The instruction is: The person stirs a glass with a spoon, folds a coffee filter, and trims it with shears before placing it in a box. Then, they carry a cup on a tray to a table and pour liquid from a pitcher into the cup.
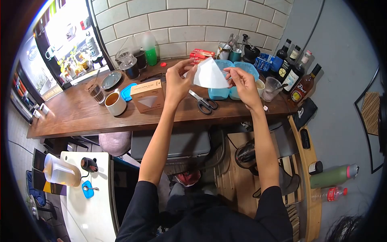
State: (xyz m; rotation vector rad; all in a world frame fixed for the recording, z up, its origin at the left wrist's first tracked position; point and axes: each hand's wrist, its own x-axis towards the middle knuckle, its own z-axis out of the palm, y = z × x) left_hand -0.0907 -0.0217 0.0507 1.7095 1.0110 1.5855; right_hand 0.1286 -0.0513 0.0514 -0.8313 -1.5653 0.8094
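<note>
A white cone-shaped paper coffee filter (pixel 209 75) is held up over the wooden counter between my two hands. My left hand (pixel 179 79) pinches its left side. At its right edge, the fingers of my right hand (pixel 243 85) are closed on the paper. Below the filter lie black-handled scissors (pixel 207 105), flat on the counter. A brown cardboard box (pixel 150 105) with a filter picture on its front stands to the left of my left hand. Behind the filter are light-blue plastic containers (pixel 219 93), partly hidden by the paper and my right hand.
Left on the counter (pixel 76 117) are a mug of brown liquid (pixel 115 104), a glass (pixel 95 93) and a glass carafe (pixel 129 67). Several bottles (pixel 293 70) line the right end near the wall. A white side table (pixel 96 205) holds a plastic pitcher (pixel 62 171).
</note>
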